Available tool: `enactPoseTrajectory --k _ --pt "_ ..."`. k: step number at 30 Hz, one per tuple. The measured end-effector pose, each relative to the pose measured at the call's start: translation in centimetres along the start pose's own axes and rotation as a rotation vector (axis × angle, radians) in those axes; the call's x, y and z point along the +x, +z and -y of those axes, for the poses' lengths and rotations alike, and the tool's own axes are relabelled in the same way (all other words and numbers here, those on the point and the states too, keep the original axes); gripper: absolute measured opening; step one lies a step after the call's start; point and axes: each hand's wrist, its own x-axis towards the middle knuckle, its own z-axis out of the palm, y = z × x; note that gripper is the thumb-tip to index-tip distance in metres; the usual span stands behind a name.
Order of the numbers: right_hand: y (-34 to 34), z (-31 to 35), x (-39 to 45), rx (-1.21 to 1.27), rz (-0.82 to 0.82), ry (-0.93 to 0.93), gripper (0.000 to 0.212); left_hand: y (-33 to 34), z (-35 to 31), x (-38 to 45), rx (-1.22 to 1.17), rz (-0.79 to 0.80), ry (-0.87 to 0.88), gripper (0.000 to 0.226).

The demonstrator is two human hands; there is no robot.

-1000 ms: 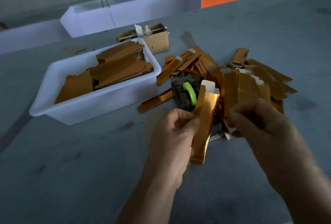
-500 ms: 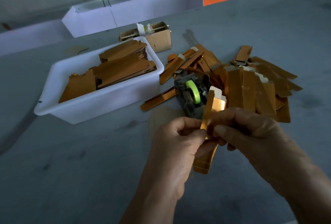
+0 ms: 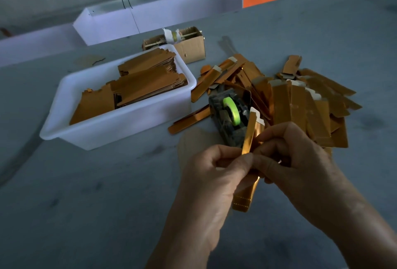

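Carton (image 3: pixel 250 133), a slim gold sleeve, stands nearly upright over the table (image 3: pixel 86 204) just in front of the tape dispenser (image 3: pixel 229 118). It is pinched at its middle from both sides, the left hand (image 3: pixel 214 174) curled on its near edge and the right hand (image 3: pixel 300 161) clamped on the far one. The step looks like squeezing the folded sleeve into shape. Next would likely be holding the seam lined up with one hand while the other draws tape, then adding it to the pile (image 3: pixel 300 107), with flat blanks (image 3: pixel 146 81) waiting in the tub (image 3: pixel 120 124).
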Motion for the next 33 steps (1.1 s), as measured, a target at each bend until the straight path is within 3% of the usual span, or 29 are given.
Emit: enactPoseTrajectory --k 7,15,19,23,29,31,33 --pt "0.6 0.3 -0.3 -0.134 -0.092 -0.011 0.026 0.6 0.8 0.1 0.020 -0.109 0.089 0.010" --pt "0.6 0.9 -0.4 -0.414 -0.186 0.000 0.033 1.1 1.4 -0.5 0.274 -0.334 0.405 0.014" --pt "-0.1 0.4 -0.3 -0.080 -0.093 0.046 0.045 0.6 0.5 -0.9 0.245 -0.302 0.368 0.011" --pt "0.5 0.4 -0.2 0.082 -0.004 0.096 0.049 0.5 0.4 -1.1 0.210 -0.211 0.253 0.011" --pt "0.5 0.3 -0.1 0.378 0.085 0.152 0.029 -0.6 -0.4 -1.1 0.024 -0.057 0.073 0.016" --pt "0.1 0.2 0.2 0.383 0.053 0.171 0.026 -2.1 -0.7 -0.7 0.166 -0.047 0.070 0.019" --pt "-0.7 0.0 1.2 0.364 -0.036 0.198 0.016 -4.1 -0.5 -0.1 0.443 -0.145 0.119 0.012"
